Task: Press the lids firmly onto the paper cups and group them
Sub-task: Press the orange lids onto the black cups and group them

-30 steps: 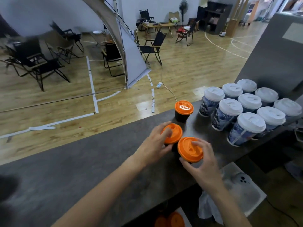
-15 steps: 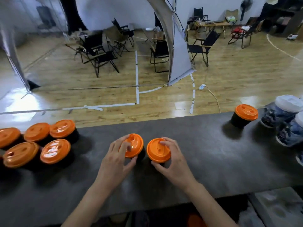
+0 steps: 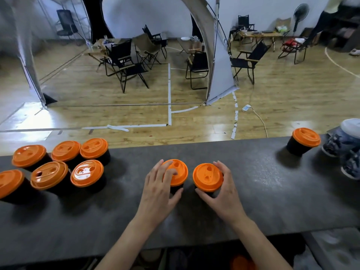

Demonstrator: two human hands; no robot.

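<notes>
Paper cups (image 3: 58,173) with orange lids (image 3: 95,148) stand in a tight cluster of six at the far left of the tabletop (image 3: 272,195). The outermost is cut off by the frame edge, and their black walls are mostly hidden under the glossy round lids. In the middle, the left hand (image 3: 158,191) covers half of the centre-left cup (image 3: 178,171), fingers curled over its lid and thumb against its side. Just beside it, the right hand (image 3: 226,195) grips the centre-right cup (image 3: 207,179), fingers wrapped round the lid's rim. Both cups' bases are hidden. Well apart to the right stands a lone cup (image 3: 303,142), near white-lidded printed cups (image 3: 348,139) cropped by the edge. The tabletop is dark and matte. Beyond it lie a wooden floor (image 3: 136,106) and black folding chairs (image 3: 126,65).
</notes>
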